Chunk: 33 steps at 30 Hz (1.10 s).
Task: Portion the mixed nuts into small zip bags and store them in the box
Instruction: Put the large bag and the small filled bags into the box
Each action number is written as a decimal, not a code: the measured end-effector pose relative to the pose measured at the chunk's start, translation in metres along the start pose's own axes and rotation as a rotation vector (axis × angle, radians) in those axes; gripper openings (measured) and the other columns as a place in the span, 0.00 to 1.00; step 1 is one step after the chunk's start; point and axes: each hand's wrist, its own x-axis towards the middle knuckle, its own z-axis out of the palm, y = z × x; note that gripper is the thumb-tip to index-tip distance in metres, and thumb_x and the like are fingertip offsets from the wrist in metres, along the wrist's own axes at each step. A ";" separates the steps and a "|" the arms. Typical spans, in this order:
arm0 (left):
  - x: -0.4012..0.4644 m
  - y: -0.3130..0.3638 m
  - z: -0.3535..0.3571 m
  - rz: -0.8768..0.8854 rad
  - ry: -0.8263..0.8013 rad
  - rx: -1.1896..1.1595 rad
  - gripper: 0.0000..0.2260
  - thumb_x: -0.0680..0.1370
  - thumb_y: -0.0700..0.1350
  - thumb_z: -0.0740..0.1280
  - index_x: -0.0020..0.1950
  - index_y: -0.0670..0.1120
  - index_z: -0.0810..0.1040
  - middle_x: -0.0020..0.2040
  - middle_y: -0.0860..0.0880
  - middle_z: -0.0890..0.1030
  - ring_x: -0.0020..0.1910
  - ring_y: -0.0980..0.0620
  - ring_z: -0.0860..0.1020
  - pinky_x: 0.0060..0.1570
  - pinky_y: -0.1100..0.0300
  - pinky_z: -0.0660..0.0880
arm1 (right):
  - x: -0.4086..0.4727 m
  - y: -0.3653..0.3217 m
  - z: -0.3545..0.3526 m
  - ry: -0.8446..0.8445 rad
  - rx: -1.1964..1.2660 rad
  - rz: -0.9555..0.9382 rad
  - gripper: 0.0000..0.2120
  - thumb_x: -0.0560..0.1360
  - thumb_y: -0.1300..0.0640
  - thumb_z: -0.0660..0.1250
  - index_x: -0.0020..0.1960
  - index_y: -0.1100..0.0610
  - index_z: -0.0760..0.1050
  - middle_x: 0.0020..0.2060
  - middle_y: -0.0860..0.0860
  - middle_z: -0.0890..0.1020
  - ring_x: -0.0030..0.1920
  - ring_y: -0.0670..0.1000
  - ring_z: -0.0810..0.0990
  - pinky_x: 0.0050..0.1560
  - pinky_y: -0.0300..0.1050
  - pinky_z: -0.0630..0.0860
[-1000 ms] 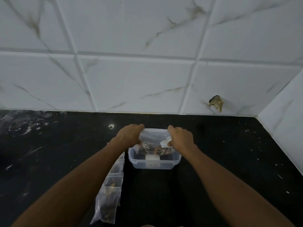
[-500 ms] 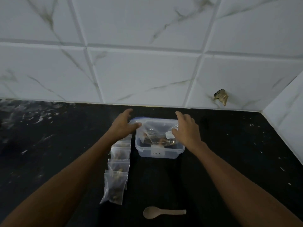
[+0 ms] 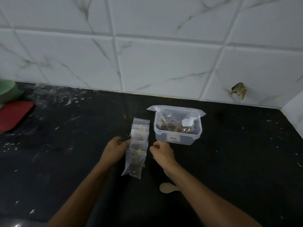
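Left hand (image 3: 114,149) low on a black counter (image 3: 229,161), fingertips at the left edge of a row of small zip bags (image 3: 138,145); whether pinching a bag or only touching cannot be told. Right hand (image 3: 161,150) just right of the same row, fingers loosely curled, gripping nothing visible, apart from the bags. Row of clear bags overlapping in a line running away from the body, each with a little heap of nuts inside. Just right of the row's far end, a clear plastic box (image 3: 177,136), lidless, with a large nut bag (image 3: 177,118) stuffed in and spilling over the rim. Pale spoon (image 3: 167,187) nearer the body, partly under the right forearm. Red flat object (image 3: 14,115) and green vessel (image 3: 8,92) far left. White marbled tile wall (image 3: 164,54) behind.
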 end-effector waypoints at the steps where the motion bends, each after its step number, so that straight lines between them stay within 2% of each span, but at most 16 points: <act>1: -0.002 -0.005 0.002 -0.023 -0.009 -0.007 0.19 0.80 0.49 0.65 0.67 0.41 0.73 0.51 0.48 0.80 0.46 0.53 0.79 0.46 0.55 0.76 | 0.001 0.003 0.007 -0.010 -0.006 0.059 0.08 0.77 0.54 0.64 0.56 0.52 0.74 0.48 0.49 0.79 0.48 0.49 0.80 0.55 0.50 0.80; 3: -0.010 -0.009 0.008 -0.068 -0.011 -0.038 0.11 0.80 0.46 0.64 0.57 0.40 0.77 0.49 0.43 0.81 0.46 0.49 0.79 0.47 0.51 0.77 | 0.005 0.010 0.019 -0.012 -0.019 0.145 0.08 0.77 0.54 0.65 0.54 0.55 0.75 0.48 0.52 0.79 0.47 0.51 0.80 0.54 0.52 0.81; 5: -0.017 -0.012 0.015 -0.106 0.010 -0.070 0.07 0.79 0.44 0.63 0.50 0.41 0.78 0.46 0.43 0.80 0.43 0.48 0.78 0.46 0.51 0.76 | 0.009 0.014 0.029 -0.010 -0.015 0.192 0.10 0.76 0.53 0.66 0.55 0.56 0.75 0.48 0.54 0.80 0.46 0.51 0.81 0.52 0.52 0.82; 7: -0.023 -0.016 0.020 -0.156 0.003 -0.113 0.06 0.79 0.43 0.63 0.49 0.41 0.77 0.44 0.42 0.80 0.43 0.45 0.80 0.43 0.50 0.77 | 0.009 0.014 0.035 -0.021 -0.021 0.237 0.12 0.75 0.53 0.68 0.56 0.56 0.75 0.48 0.53 0.80 0.44 0.50 0.81 0.48 0.48 0.82; 10: -0.025 -0.022 0.021 -0.216 -0.026 -0.195 0.08 0.78 0.43 0.63 0.52 0.39 0.76 0.47 0.37 0.82 0.44 0.40 0.82 0.44 0.49 0.79 | 0.004 0.016 0.041 -0.058 -0.018 0.296 0.16 0.73 0.51 0.71 0.58 0.57 0.74 0.50 0.55 0.80 0.45 0.51 0.81 0.39 0.42 0.80; 12: -0.026 -0.024 0.022 -0.217 -0.033 -0.221 0.08 0.78 0.42 0.63 0.52 0.38 0.76 0.43 0.37 0.81 0.39 0.43 0.79 0.40 0.51 0.76 | 0.000 0.017 0.044 -0.072 0.006 0.297 0.21 0.71 0.47 0.73 0.57 0.58 0.74 0.50 0.55 0.81 0.45 0.51 0.82 0.36 0.41 0.78; 15: -0.031 -0.024 0.025 -0.205 -0.027 -0.213 0.05 0.77 0.40 0.63 0.47 0.39 0.76 0.34 0.43 0.76 0.30 0.49 0.74 0.31 0.58 0.71 | -0.003 0.017 0.047 -0.092 0.036 0.297 0.25 0.68 0.43 0.75 0.56 0.59 0.76 0.48 0.55 0.82 0.43 0.51 0.83 0.33 0.40 0.78; 17: -0.036 -0.024 0.028 -0.195 -0.016 -0.215 0.05 0.77 0.39 0.63 0.43 0.41 0.76 0.31 0.46 0.74 0.27 0.52 0.71 0.27 0.61 0.67 | -0.006 0.015 0.047 -0.126 0.044 0.291 0.23 0.68 0.44 0.75 0.55 0.58 0.76 0.48 0.55 0.83 0.44 0.50 0.83 0.35 0.41 0.79; 19: -0.041 -0.024 0.030 -0.174 -0.024 -0.207 0.04 0.77 0.40 0.64 0.43 0.42 0.77 0.32 0.47 0.77 0.28 0.53 0.73 0.27 0.60 0.67 | -0.008 0.015 0.046 -0.153 0.041 0.274 0.18 0.70 0.47 0.75 0.53 0.58 0.77 0.48 0.55 0.83 0.46 0.51 0.83 0.41 0.43 0.81; 21: -0.045 -0.026 0.032 -0.145 -0.043 -0.196 0.05 0.77 0.43 0.65 0.48 0.43 0.79 0.39 0.46 0.82 0.33 0.53 0.77 0.31 0.60 0.70 | -0.012 0.015 0.043 -0.169 0.057 0.254 0.10 0.73 0.51 0.73 0.49 0.56 0.77 0.49 0.55 0.83 0.47 0.50 0.83 0.45 0.43 0.81; 23: -0.049 -0.027 0.033 -0.118 -0.052 -0.191 0.06 0.78 0.45 0.65 0.51 0.45 0.79 0.46 0.44 0.82 0.39 0.51 0.79 0.35 0.59 0.72 | -0.016 0.014 0.040 -0.181 0.092 0.254 0.06 0.75 0.54 0.70 0.49 0.54 0.76 0.51 0.55 0.82 0.46 0.49 0.82 0.41 0.41 0.79; 25: -0.053 -0.026 0.035 -0.083 -0.039 -0.170 0.06 0.78 0.45 0.65 0.50 0.45 0.79 0.47 0.44 0.82 0.41 0.49 0.79 0.37 0.56 0.74 | -0.017 0.013 0.038 -0.184 0.107 0.246 0.10 0.75 0.55 0.69 0.55 0.55 0.75 0.52 0.54 0.81 0.47 0.48 0.81 0.43 0.41 0.80; 28: -0.060 -0.018 0.038 -0.015 0.002 -0.161 0.06 0.79 0.42 0.63 0.50 0.44 0.79 0.46 0.44 0.83 0.45 0.47 0.82 0.45 0.50 0.79 | -0.019 0.010 0.038 -0.142 0.084 0.204 0.12 0.75 0.55 0.70 0.58 0.53 0.75 0.52 0.52 0.81 0.50 0.50 0.82 0.54 0.48 0.81; 33: -0.069 0.021 0.035 0.182 -0.007 -0.188 0.08 0.81 0.40 0.60 0.52 0.46 0.79 0.47 0.47 0.83 0.41 0.55 0.83 0.39 0.60 0.79 | -0.031 -0.010 0.006 -0.093 0.083 0.016 0.10 0.75 0.53 0.70 0.55 0.50 0.74 0.51 0.51 0.80 0.50 0.50 0.81 0.53 0.51 0.81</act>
